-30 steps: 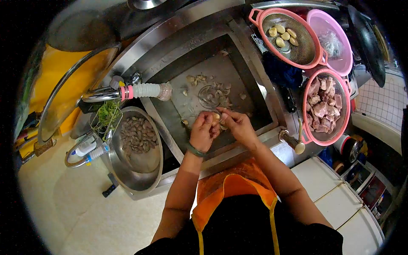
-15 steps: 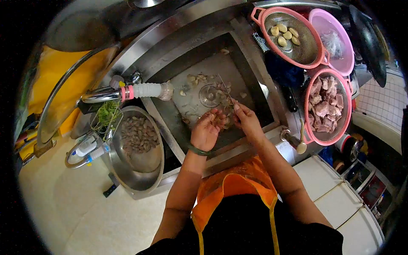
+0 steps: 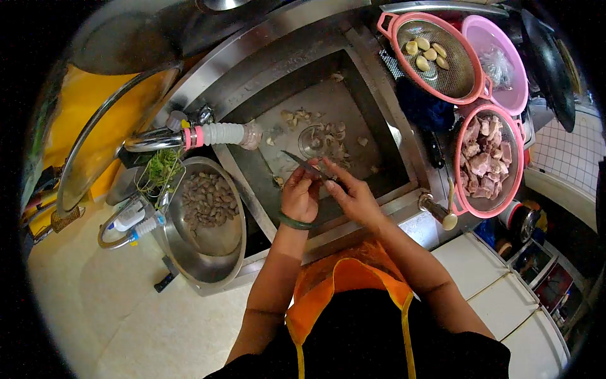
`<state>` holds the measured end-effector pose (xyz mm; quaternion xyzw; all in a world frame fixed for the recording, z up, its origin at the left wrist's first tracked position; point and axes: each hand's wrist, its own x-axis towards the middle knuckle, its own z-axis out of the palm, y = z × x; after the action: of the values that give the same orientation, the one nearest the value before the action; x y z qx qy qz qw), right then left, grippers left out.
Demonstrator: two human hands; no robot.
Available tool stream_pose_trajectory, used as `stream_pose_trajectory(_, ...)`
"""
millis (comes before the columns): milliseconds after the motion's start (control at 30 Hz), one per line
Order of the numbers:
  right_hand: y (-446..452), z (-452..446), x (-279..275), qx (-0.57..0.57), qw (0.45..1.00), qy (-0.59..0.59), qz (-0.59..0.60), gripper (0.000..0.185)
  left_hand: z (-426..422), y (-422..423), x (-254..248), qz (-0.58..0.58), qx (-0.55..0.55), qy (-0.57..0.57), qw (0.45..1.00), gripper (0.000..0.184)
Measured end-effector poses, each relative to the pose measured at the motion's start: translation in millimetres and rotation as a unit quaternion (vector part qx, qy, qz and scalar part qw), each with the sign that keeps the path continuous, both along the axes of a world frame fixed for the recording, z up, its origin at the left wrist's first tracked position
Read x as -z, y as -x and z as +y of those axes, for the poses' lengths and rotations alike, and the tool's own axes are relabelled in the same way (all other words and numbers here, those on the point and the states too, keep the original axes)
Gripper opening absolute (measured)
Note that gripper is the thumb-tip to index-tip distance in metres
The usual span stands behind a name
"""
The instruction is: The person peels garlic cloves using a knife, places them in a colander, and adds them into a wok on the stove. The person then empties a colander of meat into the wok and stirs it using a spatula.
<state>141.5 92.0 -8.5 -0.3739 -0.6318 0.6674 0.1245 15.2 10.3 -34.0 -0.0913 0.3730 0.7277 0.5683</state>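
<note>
Over the near part of the metal sink [image 3: 252, 101], my right hand [image 3: 356, 201] grips a small knife [image 3: 299, 160]. Its blade points up and left, across the fingertips of my left hand [image 3: 299, 197]. Those fingers are curled up close under the blade, and whatever they hold is hidden. A green bangle [image 3: 295, 222] circles my left wrist. Beyond both hands, pale garlic skins [image 3: 333, 140] lie around the drain, with more bits [image 3: 295, 117] farther back on the sink floor.
At the right stand a pink-rimmed strainer [image 3: 404, 60] with several peeled cloves, a pink basin [image 3: 516, 55] holding a plastic bag, and a strainer of raw meat chunks [image 3: 483, 163]. Left of the sink, a steel bowl [image 3: 218, 268] holds brown pieces beneath greens [image 3: 161, 169]. A faucet [image 3: 218, 134] reaches over the sink.
The knife has swung from pointing away from me to lying leftward across my left fingers. My left hand has turned from palm-up to more closed. My right hand has moved slightly nearer me.
</note>
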Motion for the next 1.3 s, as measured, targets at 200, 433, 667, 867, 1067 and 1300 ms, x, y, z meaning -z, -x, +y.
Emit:
stream_pose_trajectory(200,0.7,-10.0,6.7,0.003,0.999,-0.042,-0.01,0.042,0.0,-2.3,-2.0,-0.009,-0.038,0.019,0.999,0.029)
stream_pose_trajectory(433,-0.3,-2.3,7.3,-0.023,0.99,-0.129,-0.06,0.04,-0.8,-1.1,-10.9,0.083,0.006,0.055,0.995,0.021)
stream_pose_trajectory(667,2.4,3.4,-8.3,-0.035,0.98,-0.178,-0.088,0.039,5.4,1.1,-25.6,0.2,0.087,0.066,0.974,0.021)
stream_pose_trajectory(867,1.7,5.9,-10.0,-0.065,0.977,-0.176,-0.099,0.038,0.1,3.0,-19.0,0.286,0.076,0.14,0.945,0.023)
stream_pose_trajectory(1067,3.5,2.0,-2.7,-0.041,0.989,-0.12,-0.073,0.036,7.3,-1.3,-31.6,0.441,0.075,0.193,0.873,0.016)
stream_pose_trajectory(1300,14.9,-7.9,6.5,0.041,0.998,0.018,0.054,0.034,0.0,-10.2,-26.6,0.509,0.013,0.198,0.838,0.012)
